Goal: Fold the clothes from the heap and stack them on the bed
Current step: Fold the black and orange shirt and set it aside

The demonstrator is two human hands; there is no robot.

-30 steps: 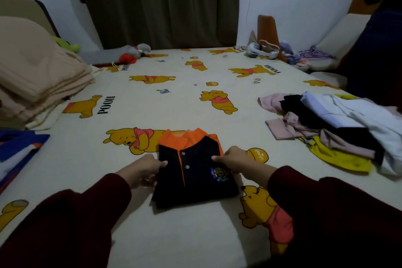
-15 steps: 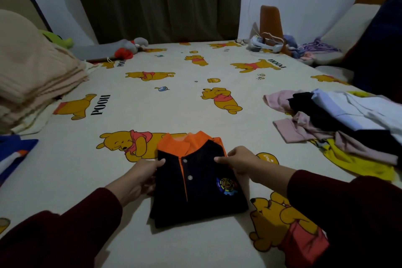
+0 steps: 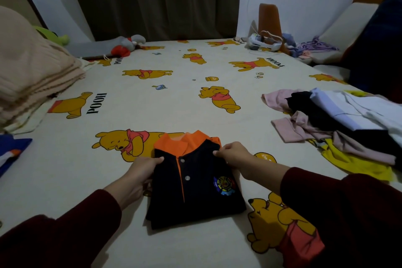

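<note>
Bed [image 3: 178, 98]: cream sheet printed with yellow bears, spreading beneath both hands and far ahead of them to a dark curtain.
Beige blanket stack [image 3: 28, 72]: folded layers, well to the left of the left hand and farther away than it.
Heap of clothes [image 3: 339, 128]: unfolded white, black, pink and yellow garments, lying to the right of the right hand and a little beyond it, well apart from the shirt.
Blue cloth [image 3: 10, 152]: at the left picture edge, level with the left hand and well apart from it.
Folded shirt [image 3: 193, 189]: dark polo with orange collar, orange placket, two buttons and a round chest badge; lies flat on the sheet between the two hands, collar pointing away from the person.
Left hand [image 3: 139, 172]: at the shirt's left edge near the shoulder, thumb on top of the fabric, fingers curled at the edge; it grips that edge.
Right hand [image 3: 237, 156]: at the shirt's right shoulder, fingertips bent down onto the fabric just below the collar, pinching the edge.
Sleeves: dark red, covering both forearms up to the wrists.
</note>
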